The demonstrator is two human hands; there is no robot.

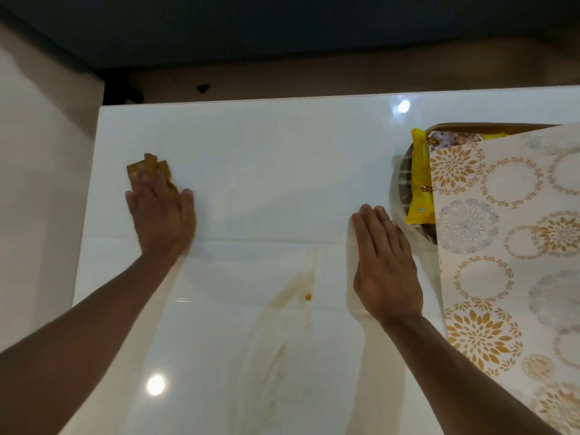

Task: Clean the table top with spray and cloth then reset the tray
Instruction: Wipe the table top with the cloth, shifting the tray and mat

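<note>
My left hand lies flat on a small brown cloth near the far left part of the glossy white table top; the cloth's far edge pokes out past my fingertips. My right hand rests flat on the table with fingers together and holds nothing. An orange-brown smear with a small orange blob marks the table between my arms. At the right, a dark tray sits half hidden under a folded-back patterned table cover. No spray bottle is in view.
A yellow snack packet lies in the tray. The table's left edge drops off beside a pale wall, and its far edge meets a dark floor gap. The patterned cover drapes over the table's right side.
</note>
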